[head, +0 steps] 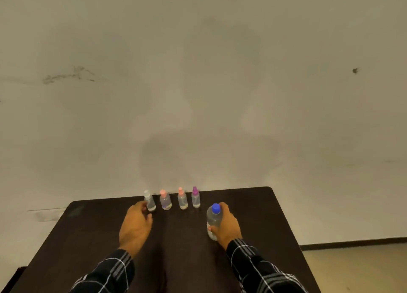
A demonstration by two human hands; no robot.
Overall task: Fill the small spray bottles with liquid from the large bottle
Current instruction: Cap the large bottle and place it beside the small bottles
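Dark table [92, 237], stained beige wall [198, 83]

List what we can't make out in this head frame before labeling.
- Fill levels of the small spray bottles: head view, too small and blurred.
- Whether the left hand grips the white-capped bottle: head view, the back of the hand hides its fingertips.
- Label text on the large bottle: head view, blurred and partly covered by the right hand.
- Near edge of the table: head view, cut off by the frame bottom.
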